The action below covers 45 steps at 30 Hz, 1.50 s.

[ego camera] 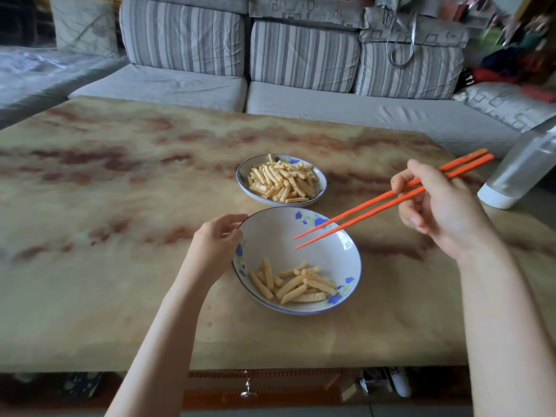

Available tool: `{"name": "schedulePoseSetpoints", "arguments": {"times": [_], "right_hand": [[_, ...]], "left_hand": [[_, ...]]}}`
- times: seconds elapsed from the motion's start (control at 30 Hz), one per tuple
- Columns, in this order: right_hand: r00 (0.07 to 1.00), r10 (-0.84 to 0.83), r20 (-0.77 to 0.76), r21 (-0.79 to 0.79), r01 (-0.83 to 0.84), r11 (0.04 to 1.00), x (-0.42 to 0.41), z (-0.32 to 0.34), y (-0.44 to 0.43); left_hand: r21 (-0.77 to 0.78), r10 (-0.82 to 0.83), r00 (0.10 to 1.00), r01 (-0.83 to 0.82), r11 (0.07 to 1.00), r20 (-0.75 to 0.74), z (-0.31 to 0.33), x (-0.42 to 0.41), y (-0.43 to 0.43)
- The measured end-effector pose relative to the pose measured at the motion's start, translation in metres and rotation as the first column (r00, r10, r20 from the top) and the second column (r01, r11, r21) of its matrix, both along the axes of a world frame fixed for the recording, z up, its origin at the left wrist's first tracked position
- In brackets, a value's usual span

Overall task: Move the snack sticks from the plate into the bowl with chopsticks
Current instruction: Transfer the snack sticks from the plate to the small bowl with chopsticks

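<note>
A white plate (322, 180) with blue flowers sits mid-table, piled with yellow crinkled snack sticks (281, 182). Nearer to me stands a white bowl (270, 236) of the same pattern, with several snack sticks (296, 284) lying at its near side. My left hand (216, 245) grips the bowl's left rim. My right hand (442, 206) holds a pair of orange chopsticks (376, 206). Their tips hover slightly apart over the bowl's far side, with nothing between them.
The marbled beige table (120, 206) spreads wide to the left. A clear plastic bottle (520, 170) with a white cap leans at the right edge. A grey striped sofa (301, 70) runs behind the table. A drawer handle (248, 386) shows under the front edge.
</note>
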State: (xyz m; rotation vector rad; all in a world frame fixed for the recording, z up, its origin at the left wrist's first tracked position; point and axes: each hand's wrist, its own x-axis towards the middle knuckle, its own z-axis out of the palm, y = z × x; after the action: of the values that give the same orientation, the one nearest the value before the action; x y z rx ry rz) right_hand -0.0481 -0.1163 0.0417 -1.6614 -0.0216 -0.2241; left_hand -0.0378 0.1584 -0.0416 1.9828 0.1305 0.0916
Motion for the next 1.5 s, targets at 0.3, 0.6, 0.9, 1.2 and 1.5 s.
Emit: {"name": "schedulePoseSetpoints", "arguments": {"times": [0.3,0.6,0.9,1.2,1.5], "right_hand": [[0.995,0.037,-0.094,-0.099,-0.046,0.994,-0.002,-0.007,-0.003],[0.991,0.028,-0.133,-0.042,-0.034,0.999,0.003,-0.018,0.001],[0.991,0.023,-0.134,0.008,-0.022,1.000,0.005,-0.022,0.002],[0.962,-0.261,0.074,0.368,0.217,0.904,0.018,-0.018,0.020],[0.900,-0.423,0.101,0.348,0.366,0.863,0.058,-0.022,0.066]], "left_hand": [[0.000,0.011,1.000,-0.011,1.000,-0.004,0.001,-0.001,-0.001],[0.006,0.014,1.000,-0.014,1.000,-0.005,0.000,-0.001,0.000],[0.000,0.010,1.000,-0.010,1.000,-0.004,-0.001,-0.001,0.000],[-0.018,0.008,1.000,-0.008,1.000,-0.002,-0.003,0.002,0.001],[-0.033,0.005,1.000,-0.006,0.999,-0.006,-0.004,0.004,0.001]]}}
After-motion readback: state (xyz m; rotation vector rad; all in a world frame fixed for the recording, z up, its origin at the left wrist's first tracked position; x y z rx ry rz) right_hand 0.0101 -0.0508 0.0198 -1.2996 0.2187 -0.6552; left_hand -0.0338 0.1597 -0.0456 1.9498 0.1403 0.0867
